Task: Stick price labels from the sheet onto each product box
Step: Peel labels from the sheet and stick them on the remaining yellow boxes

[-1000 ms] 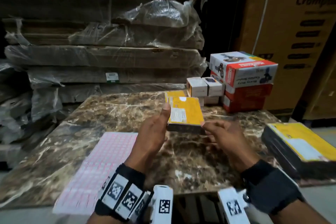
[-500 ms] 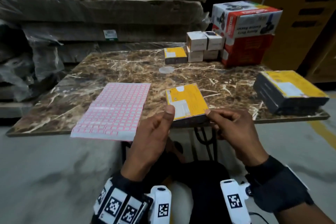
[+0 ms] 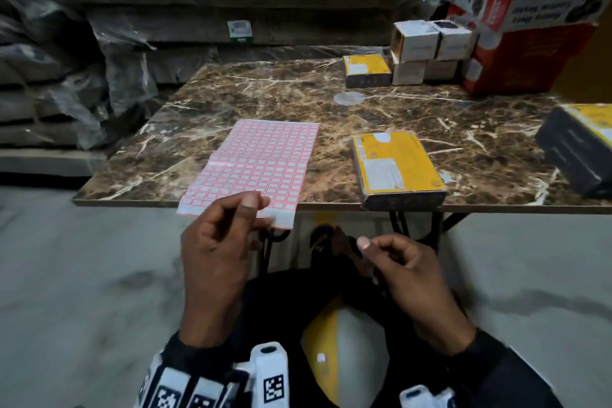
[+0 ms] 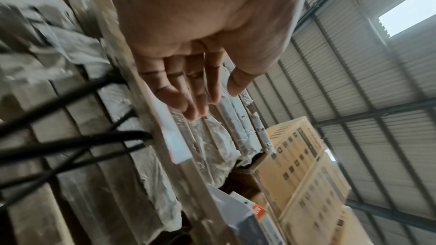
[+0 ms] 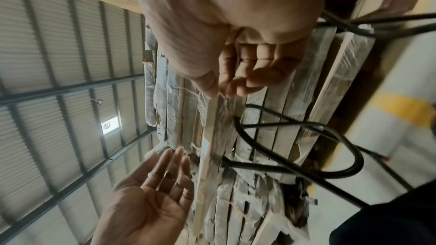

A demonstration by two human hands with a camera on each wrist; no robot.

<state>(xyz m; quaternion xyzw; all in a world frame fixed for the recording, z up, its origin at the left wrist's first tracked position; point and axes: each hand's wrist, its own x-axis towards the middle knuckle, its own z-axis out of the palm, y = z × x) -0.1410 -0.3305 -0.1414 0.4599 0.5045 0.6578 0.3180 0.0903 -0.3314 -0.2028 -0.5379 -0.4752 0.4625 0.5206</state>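
Observation:
The pink-gridded label sheet (image 3: 255, 162) lies flat on the marble table (image 3: 231, 103), its front edge overhanging the rim. A yellow-topped product box (image 3: 394, 166) lies right of it at the table's front edge, with no hand on it. My left hand (image 3: 246, 209) reaches the sheet's near edge with straight, relaxed fingers (image 4: 188, 100); whether they touch it I cannot tell. My right hand (image 3: 367, 247) hovers below the table edge in front of the box, fingers (image 5: 238, 85) loosely curled, holding nothing.
At the back right stand another yellow box (image 3: 366, 69), small white boxes (image 3: 427, 46) and red-and-white cartons (image 3: 526, 26). A dark box with a yellow top (image 3: 579, 149) lies at the right edge. Plastic-wrapped stacks (image 3: 198, 10) rise behind the table; black legs (image 5: 295, 146) run underneath.
Both hands held the yellow box before; now it lies on the table and both have let go. My left hand moved left to the sheet's edge, and my right dropped below the table.

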